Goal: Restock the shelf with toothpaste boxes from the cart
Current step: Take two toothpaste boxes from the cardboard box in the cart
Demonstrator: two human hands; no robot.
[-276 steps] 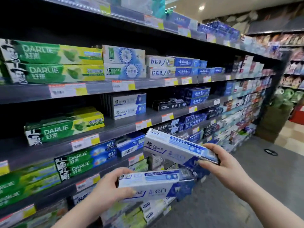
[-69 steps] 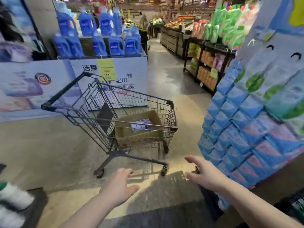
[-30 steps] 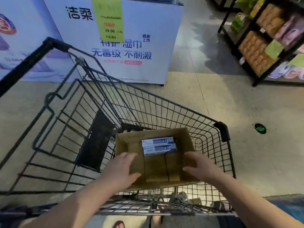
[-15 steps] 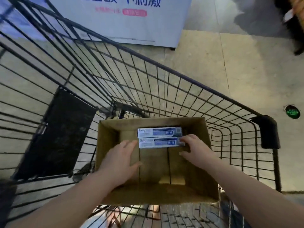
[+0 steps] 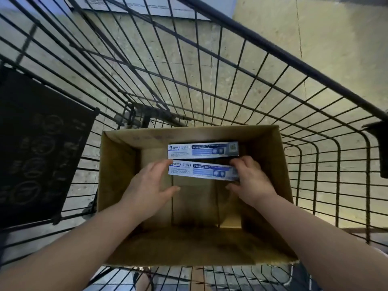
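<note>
Two white-and-blue toothpaste boxes lie side by side at the far end of an open cardboard box (image 5: 117, 164), which sits in the wire cart (image 5: 327, 156). The far toothpaste box (image 5: 202, 150) lies flat and untouched. The near toothpaste box (image 5: 201, 172) is slightly tilted. My right hand (image 5: 249, 181) curls over its right end. My left hand (image 5: 149, 185) has its fingers spread, with the fingertips touching the box's left end. The rest of the cardboard box floor is bare.
A black folded seat flap (image 5: 39, 143) hangs on the cart's left wall. The cart's dark rim (image 5: 273, 49) runs across the upper right. Beige floor (image 5: 336, 28) shows through the wires, and a white display base (image 5: 147, 7) stands beyond the cart.
I turned from the shelf to the cart and leaned over it. Both hands went from the cardboard box's near edge down to the near toothpaste box, which now sits tilted.
</note>
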